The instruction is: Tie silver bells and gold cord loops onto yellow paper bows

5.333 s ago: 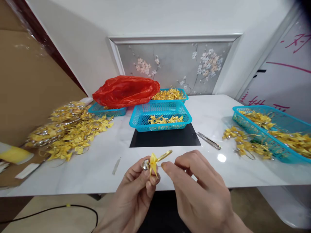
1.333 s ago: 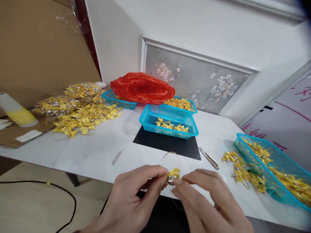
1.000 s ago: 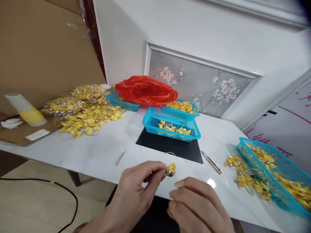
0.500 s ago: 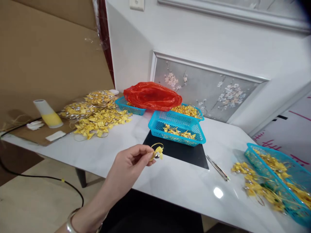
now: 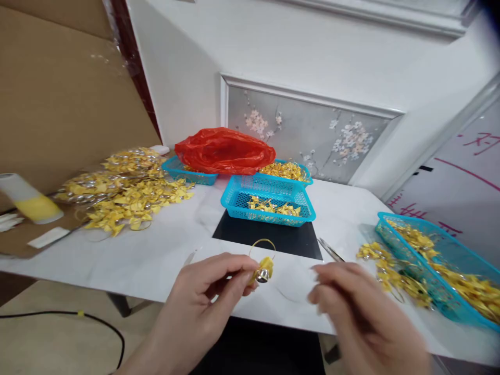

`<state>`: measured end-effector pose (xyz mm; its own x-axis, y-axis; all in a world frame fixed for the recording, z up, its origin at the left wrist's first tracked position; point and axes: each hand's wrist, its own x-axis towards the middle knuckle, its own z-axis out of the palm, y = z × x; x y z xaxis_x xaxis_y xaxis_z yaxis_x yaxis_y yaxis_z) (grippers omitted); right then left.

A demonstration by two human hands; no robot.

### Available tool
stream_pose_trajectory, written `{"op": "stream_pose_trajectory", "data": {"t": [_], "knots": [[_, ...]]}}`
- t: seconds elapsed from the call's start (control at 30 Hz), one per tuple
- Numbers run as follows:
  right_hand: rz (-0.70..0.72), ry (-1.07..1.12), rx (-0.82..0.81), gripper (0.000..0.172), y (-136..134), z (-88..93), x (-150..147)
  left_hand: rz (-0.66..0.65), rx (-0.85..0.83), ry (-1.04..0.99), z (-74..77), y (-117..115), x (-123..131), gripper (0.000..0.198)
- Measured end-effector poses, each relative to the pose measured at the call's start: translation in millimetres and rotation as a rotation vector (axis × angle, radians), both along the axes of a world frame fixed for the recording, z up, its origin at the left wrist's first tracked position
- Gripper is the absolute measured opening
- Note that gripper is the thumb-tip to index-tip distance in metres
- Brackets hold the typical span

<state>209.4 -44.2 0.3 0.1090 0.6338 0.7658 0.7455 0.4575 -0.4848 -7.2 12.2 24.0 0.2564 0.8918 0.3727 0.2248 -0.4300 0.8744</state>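
White worktop (image 5: pixel 164 265) below, my left grip (image 5: pixel 207 291) pinches a yellow flower (image 5: pixel 266 266); slackening could drop it. Right grip (image 5: pixel 363 312) blurred: I can't tell.

We log two bare hands. Left hand (image 5: pixel 205 299), bottom centre-left: slender fingers (image 5: pixel 230 264), smooth back, bare down to the frame's bottom edge. Right hand (image 5: pixel 367 312), lower right: also bare, motion-blurred, finer detail lost to us. Bottom centre, we mark plain black area (image 5: pixel 269 346), looks like clothing; we can't tell which garment.
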Motion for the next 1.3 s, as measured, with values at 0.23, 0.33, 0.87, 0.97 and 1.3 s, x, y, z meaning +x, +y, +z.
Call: {"op": "stream_pose_trajectory", "data": {"t": [0.23,0.33,0.87,0.97,1.3], "knots": [[0.217,0.079,0.059,0.018,18.4,4.1,-54.4,-0.016,0.126,0.080,12.2,-5.6,4.2,0.022],[0.259,0.160,-0.006,0.015,15.3,1.1,-53.9,-0.020,0.076,0.026,10.5,-6.9,3.6,0.023],[0.139,0.203,0.020,0.019,10.3,2.6,-56.4,-0.133,-0.593,-0.451,4.2,-4.9,2.2,0.011],[0.065,0.196,-0.019,0.011,7.6,3.0,-54.3,-0.163,-0.674,-0.512,5.1,-2.3,1.8,0.016],[-0.022,-0.059,0.235,0.023,13.8,6.1,-52.4,-0.157,-0.601,-0.469,2.4,-4.3,4.5,0.014]]}}
